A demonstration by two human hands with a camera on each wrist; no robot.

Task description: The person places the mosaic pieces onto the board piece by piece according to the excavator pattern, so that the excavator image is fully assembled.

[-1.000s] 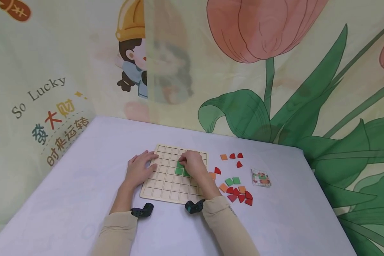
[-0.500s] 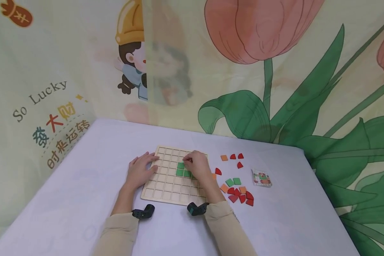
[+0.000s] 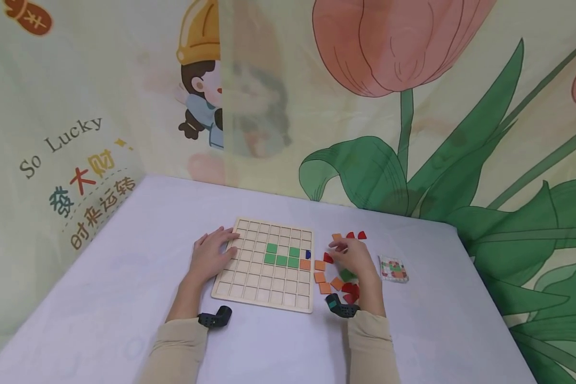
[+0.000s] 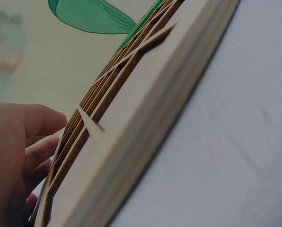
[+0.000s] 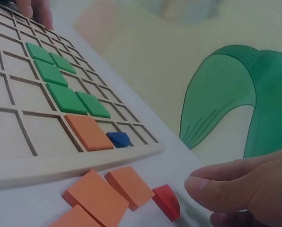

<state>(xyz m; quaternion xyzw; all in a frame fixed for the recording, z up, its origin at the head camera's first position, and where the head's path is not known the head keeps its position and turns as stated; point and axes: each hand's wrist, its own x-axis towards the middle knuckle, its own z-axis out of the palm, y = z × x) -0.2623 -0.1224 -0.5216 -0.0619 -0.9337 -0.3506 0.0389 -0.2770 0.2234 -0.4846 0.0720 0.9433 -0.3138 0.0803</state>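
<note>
The pale wooden grid board (image 3: 249, 280) lies flat on the table. Several green square tiles (image 3: 281, 260) sit in its cells, with an orange square tile (image 5: 89, 132) and a small blue rounded piece (image 5: 118, 139) near its right edge. My left hand (image 3: 213, 255) rests on the board's left edge, fingers spread. Off the right side of the board, my right hand (image 3: 357, 261) hovers over loose pieces, thumb and forefinger apart with nothing between them. A red quarter-round piece (image 5: 167, 202) lies close to its fingertips. Some loose green tiles (image 3: 347, 275) are partly hidden beneath this hand.
Loose orange tiles (image 3: 320, 277) lie along the board's right edge. More red quarter-round pieces (image 3: 362, 235) lie beyond my right hand, others by its wrist. A card with a coloured grid pattern (image 3: 393, 268) lies farther right. A printed curtain (image 3: 269, 176) hangs behind the table.
My right hand has left the green tiles on the board and moved right, over the loose pieces. A green tile now shows in the cell where its fingers were. My left hand stays put.
</note>
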